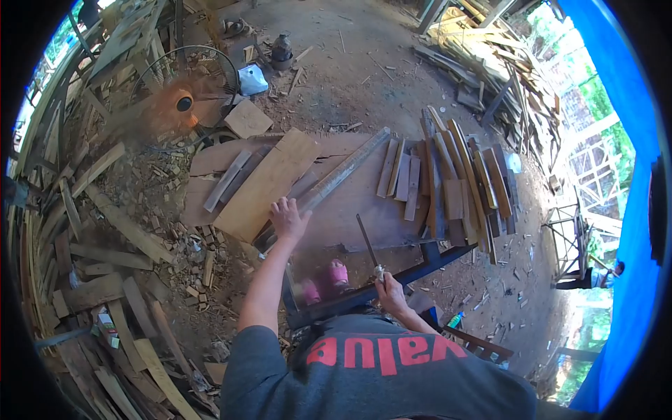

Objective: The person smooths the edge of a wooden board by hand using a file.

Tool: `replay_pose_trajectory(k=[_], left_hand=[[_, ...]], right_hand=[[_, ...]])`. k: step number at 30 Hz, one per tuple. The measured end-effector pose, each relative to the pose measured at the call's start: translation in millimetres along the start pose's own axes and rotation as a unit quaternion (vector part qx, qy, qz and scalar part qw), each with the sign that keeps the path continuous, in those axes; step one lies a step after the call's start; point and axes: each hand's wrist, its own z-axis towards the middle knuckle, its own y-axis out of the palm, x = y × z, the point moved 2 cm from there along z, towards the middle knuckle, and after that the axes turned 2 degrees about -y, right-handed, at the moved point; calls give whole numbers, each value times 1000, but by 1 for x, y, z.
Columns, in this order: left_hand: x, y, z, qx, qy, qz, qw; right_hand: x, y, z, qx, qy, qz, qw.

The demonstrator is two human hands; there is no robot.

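My left hand (288,218) lies with its fingers spread at the near edge of a wide brown board (273,182), beside the lower part of a long grey bar (346,168) that slants away across the worktable (343,224). My right hand (393,294) is closed around the pale handle of a thin, dark, long-bladed tool (367,239), which points up and away over the table's near edge. Whether the blade is a file or a narrow saw I cannot make out. Narrow grey strips (227,180) lie left of the board.
Short wood pieces (400,171) and a stack of planks (462,182) sit at the table's right end. Scrap wood (140,294) covers the ground at left. A blurred orange machine (178,105) stands behind. A larger lumber pile (490,63) is at far right.
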Motion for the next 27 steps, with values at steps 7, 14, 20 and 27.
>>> replay_pose_trajectory(k=[7,14,20,27], left_hand=[[9,3,1,-20,-23,61,998],[25,14,2,-26,-11,71,997],[50,39,9,-23,-15,65,997],[106,49,36,-32,-25,61,997]], right_hand=[[17,-1,15,-35,-35,32,998],[38,-27,44,-15,-55,71,996],[50,-56,64,-21,27,152,988],[81,-65,85,3,19,152,988]])
